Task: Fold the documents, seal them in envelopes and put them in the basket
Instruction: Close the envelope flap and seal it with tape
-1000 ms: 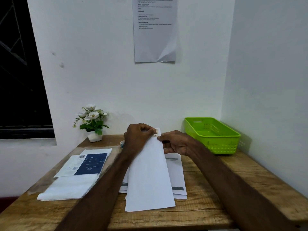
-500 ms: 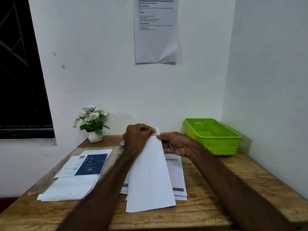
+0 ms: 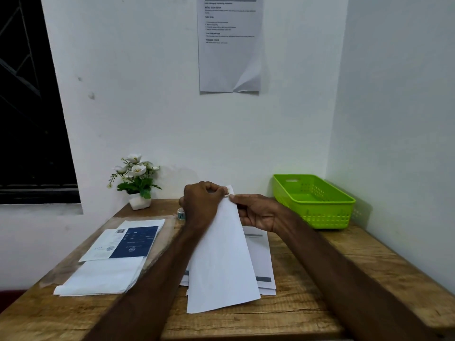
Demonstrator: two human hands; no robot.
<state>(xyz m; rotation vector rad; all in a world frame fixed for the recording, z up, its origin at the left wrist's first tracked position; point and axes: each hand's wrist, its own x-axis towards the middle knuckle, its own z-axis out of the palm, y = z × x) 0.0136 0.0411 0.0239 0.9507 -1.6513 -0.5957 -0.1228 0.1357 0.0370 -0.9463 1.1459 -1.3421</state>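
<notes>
A long white envelope point(image 3: 221, 262) stands tilted over the table middle, its near end resting on a stack of printed documents point(image 3: 261, 257). My left hand point(image 3: 202, 205) pinches the envelope's far top end, fingers curled. My right hand point(image 3: 256, 212) pinches the same end from the right, thumb and forefinger meeting my left hand's fingertips. A green plastic basket point(image 3: 317, 212) sits at the back right corner and looks empty. On the left lies a pile of envelopes and papers point(image 3: 105, 274), with a dark blue printed sheet point(image 3: 138, 242) on top.
A small white pot of artificial flowers point(image 3: 136, 183) stands at the back left by the wall. A roll of tape point(image 3: 181, 214) lies behind my left hand. A printed notice point(image 3: 230, 43) hangs on the wall. A dark window point(image 3: 27, 107) is at left.
Hardly anything moved: both hands keep pinching the envelope's top end, with only slight finger adjustments.
</notes>
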